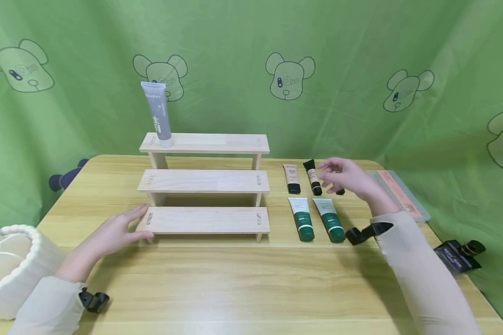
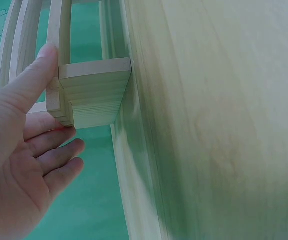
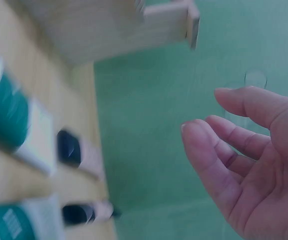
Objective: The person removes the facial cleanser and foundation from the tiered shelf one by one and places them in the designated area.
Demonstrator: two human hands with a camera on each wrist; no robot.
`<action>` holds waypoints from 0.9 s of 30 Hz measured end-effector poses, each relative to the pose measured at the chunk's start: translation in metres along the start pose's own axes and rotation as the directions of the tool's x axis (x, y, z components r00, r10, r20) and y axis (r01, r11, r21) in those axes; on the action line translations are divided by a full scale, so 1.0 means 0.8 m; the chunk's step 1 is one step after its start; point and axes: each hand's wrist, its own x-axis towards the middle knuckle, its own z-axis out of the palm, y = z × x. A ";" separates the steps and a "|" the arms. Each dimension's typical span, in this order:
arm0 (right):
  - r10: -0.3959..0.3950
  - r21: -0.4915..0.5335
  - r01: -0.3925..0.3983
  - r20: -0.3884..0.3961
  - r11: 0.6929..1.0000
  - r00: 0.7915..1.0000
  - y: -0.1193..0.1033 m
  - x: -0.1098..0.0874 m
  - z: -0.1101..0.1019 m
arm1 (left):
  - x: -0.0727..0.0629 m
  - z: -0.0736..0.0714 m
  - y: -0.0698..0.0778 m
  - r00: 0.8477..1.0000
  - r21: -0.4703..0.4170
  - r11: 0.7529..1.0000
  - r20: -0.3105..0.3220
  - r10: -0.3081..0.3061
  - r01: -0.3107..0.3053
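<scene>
A three-step wooden display shelf (image 1: 205, 219) stands on the table. My left hand (image 1: 113, 232) holds the left end of its lowest step; in the left wrist view the thumb (image 2: 39, 65) lies along one edge of the board (image 2: 54, 95) and the index finger touches the other side. On the top step a grey-blue tube (image 1: 158, 114) stands upright on its cap. My right hand (image 1: 345, 177), loosely bent with nothing in it, hovers beside a slim black-and-beige tube (image 1: 313, 177). Below the hand, the dark end of another item (image 1: 340, 191) peeks out, mostly hidden.
A beige BB tube (image 1: 292, 179) and two green-and-white tubes (image 1: 303, 221) lie right of the shelf. Further right are a flat clear case (image 1: 402, 195) and a dark bottle (image 1: 454, 256). A white ruffled basket (image 1: 33, 274) stands at the left, and a green curtain (image 1: 234, 93) hangs behind.
</scene>
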 end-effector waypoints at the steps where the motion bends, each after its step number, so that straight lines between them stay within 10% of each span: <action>1: -0.014 -0.011 0.014 -0.005 1.000 1.000 -0.010 0.004 0.003 | 0.000 0.000 0.000 1.000 0.001 1.000 0.000 0.000 0.000; 13: -0.157 -0.009 0.158 0.028 0.987 0.987 -0.113 0.053 0.055 | 0.000 -0.001 0.000 1.000 -0.002 1.000 0.002 -0.002 0.002; 27: -0.280 0.064 0.277 0.057 0.959 0.958 -0.165 0.120 0.129 | 0.000 0.000 -0.001 1.000 0.011 1.000 -0.002 -0.003 0.003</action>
